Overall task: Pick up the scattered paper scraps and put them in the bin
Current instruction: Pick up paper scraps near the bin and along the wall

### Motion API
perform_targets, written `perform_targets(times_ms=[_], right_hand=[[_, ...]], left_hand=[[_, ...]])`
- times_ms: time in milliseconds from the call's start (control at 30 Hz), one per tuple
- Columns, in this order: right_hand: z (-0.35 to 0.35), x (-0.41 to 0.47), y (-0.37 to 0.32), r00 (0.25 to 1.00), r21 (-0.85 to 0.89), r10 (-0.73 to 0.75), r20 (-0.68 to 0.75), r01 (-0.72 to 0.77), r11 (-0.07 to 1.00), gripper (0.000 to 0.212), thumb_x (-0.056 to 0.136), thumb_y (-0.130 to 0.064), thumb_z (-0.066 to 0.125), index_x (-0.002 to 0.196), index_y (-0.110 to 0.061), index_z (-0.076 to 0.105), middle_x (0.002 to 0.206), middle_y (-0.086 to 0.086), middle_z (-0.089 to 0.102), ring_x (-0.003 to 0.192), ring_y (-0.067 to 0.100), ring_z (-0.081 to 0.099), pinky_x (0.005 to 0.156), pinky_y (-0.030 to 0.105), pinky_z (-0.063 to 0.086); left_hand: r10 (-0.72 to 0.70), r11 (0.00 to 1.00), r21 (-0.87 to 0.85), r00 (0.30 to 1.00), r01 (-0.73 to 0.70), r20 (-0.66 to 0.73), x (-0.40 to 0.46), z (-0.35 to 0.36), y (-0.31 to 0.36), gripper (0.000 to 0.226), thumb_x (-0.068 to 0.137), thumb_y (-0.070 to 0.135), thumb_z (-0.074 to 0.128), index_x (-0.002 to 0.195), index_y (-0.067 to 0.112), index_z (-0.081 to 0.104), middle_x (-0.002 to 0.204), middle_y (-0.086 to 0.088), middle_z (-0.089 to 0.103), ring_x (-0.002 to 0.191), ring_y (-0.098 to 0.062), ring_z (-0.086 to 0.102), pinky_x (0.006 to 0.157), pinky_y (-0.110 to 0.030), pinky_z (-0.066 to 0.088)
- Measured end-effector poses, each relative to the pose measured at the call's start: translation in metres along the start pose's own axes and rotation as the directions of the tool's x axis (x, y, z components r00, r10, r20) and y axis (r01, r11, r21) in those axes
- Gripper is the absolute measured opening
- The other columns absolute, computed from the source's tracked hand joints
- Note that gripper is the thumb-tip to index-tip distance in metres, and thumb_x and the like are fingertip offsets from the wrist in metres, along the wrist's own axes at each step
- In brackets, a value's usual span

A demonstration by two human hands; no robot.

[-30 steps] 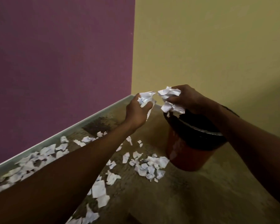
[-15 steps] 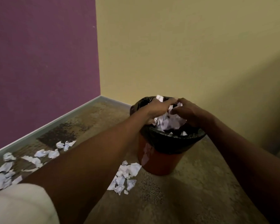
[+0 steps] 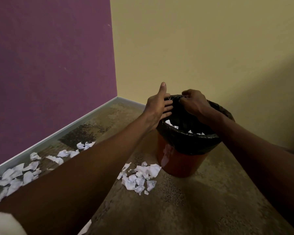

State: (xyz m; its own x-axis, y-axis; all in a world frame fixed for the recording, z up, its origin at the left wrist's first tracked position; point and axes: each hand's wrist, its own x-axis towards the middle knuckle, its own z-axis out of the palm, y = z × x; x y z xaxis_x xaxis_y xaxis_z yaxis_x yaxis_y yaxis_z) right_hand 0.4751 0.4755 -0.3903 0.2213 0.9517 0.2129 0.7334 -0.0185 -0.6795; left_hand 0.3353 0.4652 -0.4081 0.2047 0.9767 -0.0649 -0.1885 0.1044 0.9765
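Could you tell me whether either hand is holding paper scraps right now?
No, the left hand is open with no scraps in it and the right hand pinches only the black liner at the bin's rim.

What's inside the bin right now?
The bin has a black liner, with white scraps showing low inside. How many, I cannot tell: the right hand and forearm cover the middle.

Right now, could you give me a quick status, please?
Left hand open at liner; right hand pinching bin liner. Some scraps inside. Pile by base, more along wall.

Hands [image 3: 175,106] crowding bin [image 3: 182,160] mouth
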Motion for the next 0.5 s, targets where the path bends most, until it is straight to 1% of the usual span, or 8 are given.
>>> perform_targets(times_ms=[33,100,167,233,300,367,400,500], right_hand=[[0.004,-0.001,-0.006,0.999,-0.002,-0.032,-0.024,0.032,0.999,0.040,0.087,-0.019,0.055,0.126,-0.012,0.061,0.124,0.012,0.063,0.111,0.027,0.059,0.091,0.029,0.047],[0.014,-0.009,-0.019,0.987,-0.021,-0.136,-0.086,0.135,0.991,0.038,0.087,-0.018,0.055,0.124,-0.013,0.061,0.125,0.010,0.062,0.113,0.025,0.058,0.090,0.027,0.043],[0.027,-0.020,-0.032,0.957,-0.031,-0.267,-0.112,0.266,0.964,0.033,0.088,-0.016,0.053,0.119,-0.012,0.063,0.120,0.010,0.062,0.109,0.025,0.059,0.089,0.028,0.043],[0.043,-0.034,-0.043,0.923,-0.031,-0.378,-0.079,0.376,0.926,0.029,0.089,-0.015,0.052,0.115,-0.011,0.064,0.115,0.010,0.062,0.102,0.024,0.060,0.086,0.028,0.042],[0.062,-0.047,-0.053,0.895,-0.032,-0.447,-0.006,0.447,0.894,0.027,0.089,-0.016,0.052,0.112,-0.011,0.066,0.111,0.010,0.063,0.097,0.023,0.061,0.084,0.028,0.043],[0.083,-0.060,-0.061,0.862,-0.029,-0.499,0.093,0.503,0.864,0.026,0.089,-0.018,0.054,0.111,-0.011,0.067,0.109,0.009,0.064,0.094,0.023,0.062,0.084,0.030,0.047],[0.095,-0.067,-0.064,0.842,-0.031,-0.517,0.156,0.527,0.849,0.026,0.089,-0.019,0.055,0.111,-0.011,0.067,0.109,0.008,0.066,0.093,0.022,0.062,0.082,0.028,0.046],[0.131,-0.091,-0.069,0.770,-0.021,-0.511,0.383,0.560,0.828,0.028,0.090,-0.022,0.059,0.116,-0.012,0.064,0.112,0.003,0.063,0.093,0.016,0.058,0.078,0.022,0.038]], left_hand=[[0.021,1.000,0.012,0.997,-0.020,-0.072,-0.006,-0.007,0.001,0.066,0.095,0.061,0.039,0.130,0.008,0.057,0.127,-0.013,0.063,0.110,-0.026,0.063,0.086,-0.037,0.054],[0.066,0.996,0.074,0.974,-0.052,-0.215,-0.019,-0.024,0.000,0.055,0.099,0.054,0.038,0.117,0.010,0.065,0.109,-0.006,0.072,0.088,-0.019,0.068,0.069,-0.031,0.051],[0.083,0.992,0.119,0.949,-0.049,-0.303,-0.036,-0.044,-0.003,0.048,0.101,0.048,0.038,0.109,0.011,0.067,0.099,-0.002,0.074,0.079,-0.017,0.068,0.064,-0.029,0.047],[0.066,0.990,0.143,0.938,-0.018,-0.340,-0.054,-0.068,-0.011,0.041,0.102,0.043,0.039,0.107,0.012,0.066,0.098,-0.001,0.073,0.077,-0.015,0.067,0.062,-0.028,0.045],[0.025,0.984,0.175,0.930,0.043,-0.368,-0.074,-0.096,-0.019,0.036,0.101,0.040,0.042,0.108,0.014,0.066,0.100,0.000,0.073,0.079,-0.014,0.066,0.063,-0.027,0.045],[-0.021,0.970,0.215,0.921,0.113,-0.389,-0.094,-0.128,-0.031,0.031,0.099,0.038,0.049,0.108,0.014,0.066,0.102,-0.001,0.073,0.082,-0.015,0.065,0.064,-0.027,0.046],[-0.042,0.959,0.241,0.915,0.150,-0.402,-0.105,-0.145,-0.036,0.029,0.098,0.037,0.051,0.107,0.014,0.067,0.103,-0.002,0.073,0.082,-0.016,0.065,0.064,-0.027,0.045],[-0.077,0.915,0.322,0.889,0.243,-0.451,-0.140,-0.198,-0.054,0.025,0.095,0.034,0.057,0.103,0.014,0.069,0.102,-0.004,0.074,0.079,-0.016,0.064,0.064,-0.026,0.045]])
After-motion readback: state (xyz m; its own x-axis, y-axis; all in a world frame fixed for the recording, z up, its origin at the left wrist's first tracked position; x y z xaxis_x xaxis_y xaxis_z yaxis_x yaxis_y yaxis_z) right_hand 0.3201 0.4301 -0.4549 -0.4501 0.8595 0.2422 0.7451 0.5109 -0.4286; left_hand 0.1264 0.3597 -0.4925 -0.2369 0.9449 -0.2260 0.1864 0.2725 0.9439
